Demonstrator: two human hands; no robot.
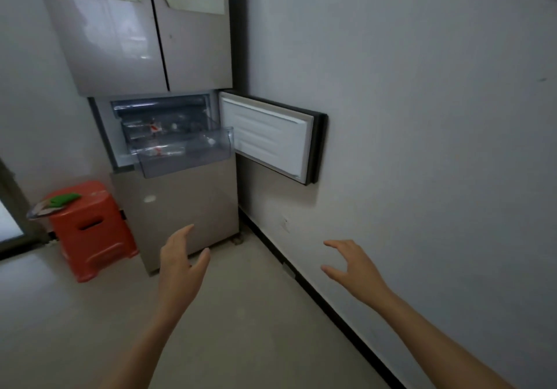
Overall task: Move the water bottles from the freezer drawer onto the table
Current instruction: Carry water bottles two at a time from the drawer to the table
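Below the pulled-out freezer drawer, left hand and right hand hover well apart, fingers spread, holding nothing.

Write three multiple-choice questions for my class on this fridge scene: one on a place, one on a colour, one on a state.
1. Where does the plastic stool stand?
A. to the left of the fridge in the picture
B. to its right, against the wall
C. inside the drawer

2. What colour is the stool?
A. blue
B. orange-red
C. white

3. How is the clear freezer drawer?
A. pushed fully in
B. pulled part-way out
C. lying on the floor

Answers:
1 A, it stands on the floor beside the fridge's left side.
2 B, its top and sides are orange-red.
3 B, it juts forward past the fridge front, and the small door is swung open to the right.
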